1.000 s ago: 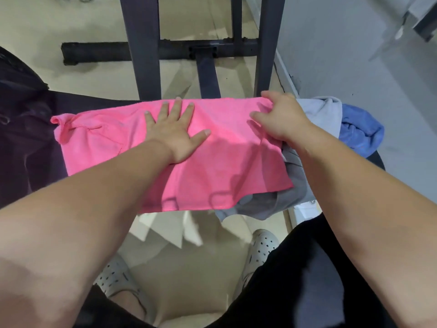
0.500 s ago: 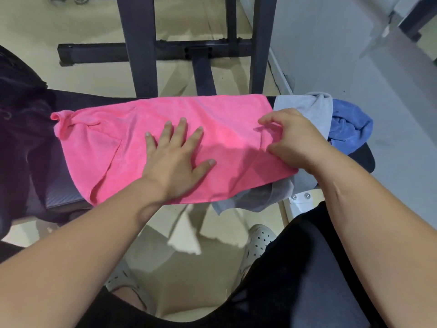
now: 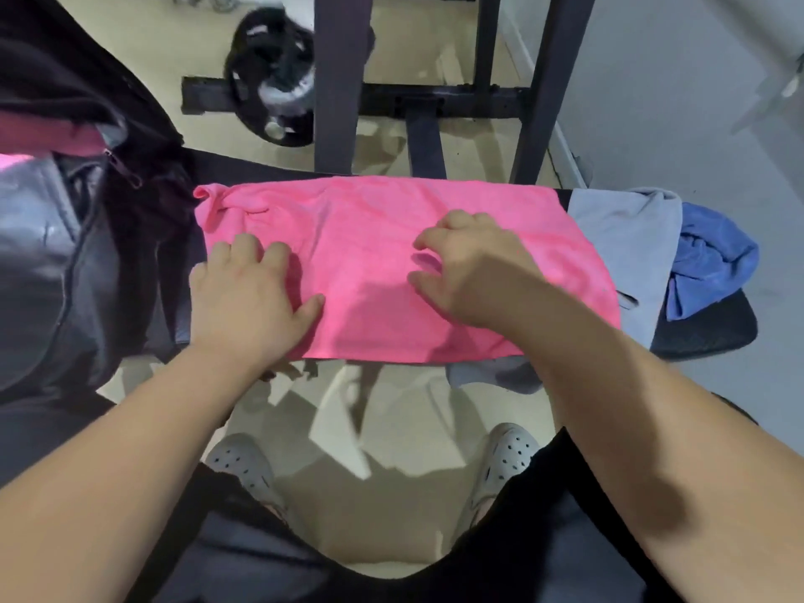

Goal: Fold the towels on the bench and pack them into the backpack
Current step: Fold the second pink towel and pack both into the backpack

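A pink towel (image 3: 370, 263) lies spread flat across the black bench (image 3: 709, 328). My left hand (image 3: 248, 298) presses on its near left part with bent fingers and the thumb stretched out to the right. Over the towel's middle is my right hand (image 3: 470, 272), its fingers loosely curled and the tips touching the cloth. A grey towel (image 3: 626, 250) lies partly under the pink one at the right, and a crumpled blue towel (image 3: 713, 254) sits beyond it at the bench end. The dark backpack (image 3: 74, 263) stands unzipped at the left, with pink cloth showing inside.
Dark rack posts (image 3: 341, 80) and a floor crossbar rise behind the bench. A black weight plate (image 3: 274, 76) leans there on the floor. A pale wall (image 3: 674, 102) runs along the right. My feet in grey clogs (image 3: 504, 454) stand in front of the bench.
My left hand slid left along the pink towel toward the backpack. My right hand let go of the towel's right edge and moved to its middle. The left flap now lies flatter.
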Motion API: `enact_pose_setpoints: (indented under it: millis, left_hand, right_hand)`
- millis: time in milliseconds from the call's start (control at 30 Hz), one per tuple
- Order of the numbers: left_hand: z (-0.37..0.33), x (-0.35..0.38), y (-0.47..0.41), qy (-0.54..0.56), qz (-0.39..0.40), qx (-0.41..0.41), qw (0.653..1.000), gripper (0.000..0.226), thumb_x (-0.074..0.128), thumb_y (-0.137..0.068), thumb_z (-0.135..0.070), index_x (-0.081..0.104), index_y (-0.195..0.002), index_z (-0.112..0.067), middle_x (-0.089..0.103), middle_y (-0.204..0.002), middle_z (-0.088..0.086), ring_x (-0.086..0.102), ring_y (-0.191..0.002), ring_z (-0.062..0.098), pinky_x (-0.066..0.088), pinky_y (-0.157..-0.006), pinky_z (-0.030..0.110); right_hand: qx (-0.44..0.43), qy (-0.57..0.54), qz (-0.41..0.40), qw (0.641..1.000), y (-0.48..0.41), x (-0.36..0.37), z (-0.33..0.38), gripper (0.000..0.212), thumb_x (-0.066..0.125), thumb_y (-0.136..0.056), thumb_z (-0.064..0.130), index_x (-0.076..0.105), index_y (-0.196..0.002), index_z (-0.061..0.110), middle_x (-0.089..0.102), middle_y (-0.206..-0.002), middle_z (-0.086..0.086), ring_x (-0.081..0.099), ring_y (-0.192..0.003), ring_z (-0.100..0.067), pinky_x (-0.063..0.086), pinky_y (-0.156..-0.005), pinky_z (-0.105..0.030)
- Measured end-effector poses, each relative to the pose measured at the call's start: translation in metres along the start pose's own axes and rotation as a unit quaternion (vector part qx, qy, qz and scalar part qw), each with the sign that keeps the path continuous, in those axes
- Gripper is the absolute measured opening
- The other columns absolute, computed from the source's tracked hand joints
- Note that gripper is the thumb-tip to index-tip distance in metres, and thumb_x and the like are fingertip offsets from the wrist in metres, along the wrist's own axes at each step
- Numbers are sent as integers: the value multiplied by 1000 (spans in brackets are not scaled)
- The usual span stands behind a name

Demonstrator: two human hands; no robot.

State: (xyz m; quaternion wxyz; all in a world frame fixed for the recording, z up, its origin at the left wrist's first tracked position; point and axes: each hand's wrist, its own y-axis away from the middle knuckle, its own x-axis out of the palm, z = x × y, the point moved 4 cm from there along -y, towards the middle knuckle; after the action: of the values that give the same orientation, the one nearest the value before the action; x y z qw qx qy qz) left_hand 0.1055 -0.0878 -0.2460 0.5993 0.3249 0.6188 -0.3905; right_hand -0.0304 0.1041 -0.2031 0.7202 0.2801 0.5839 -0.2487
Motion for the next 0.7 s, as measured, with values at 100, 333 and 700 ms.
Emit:
enact_pose_setpoints:
  millis: [100,333,700]
  left_hand:
    - [11,7,5,27,32,-26,999,61,61,-81,-64,61,-112,-12,57,-105,14,53,-99,39,49,-78,49]
    - [31,13,4,145,-23,-23,989,18,60,-88,-24,71,-94,-11,60,-88,10,56,-87,38,53,-67,49]
    - [27,-10,13,368,-168,16,915,13,56,-94,-10,51,-83,-9,50,-74,0,43,-66,24,38,-62,39]
  right_hand:
    - [-39,-73,47,995,-30,24,39,42,49,-99,50,59,-134,29,53,-131,-1,45,-124,-28,41,-105,-44]
    - [-117,-116,60,985,-96,41,93,42,46,-100,38,56,-139,29,54,-140,0,44,-130,-28,38,-110,-48]
    - [43,-429,50,901,-106,58,107,62,72,-72,69,57,-57,10,64,-63,-20,63,-61,-37,56,-67,-54]
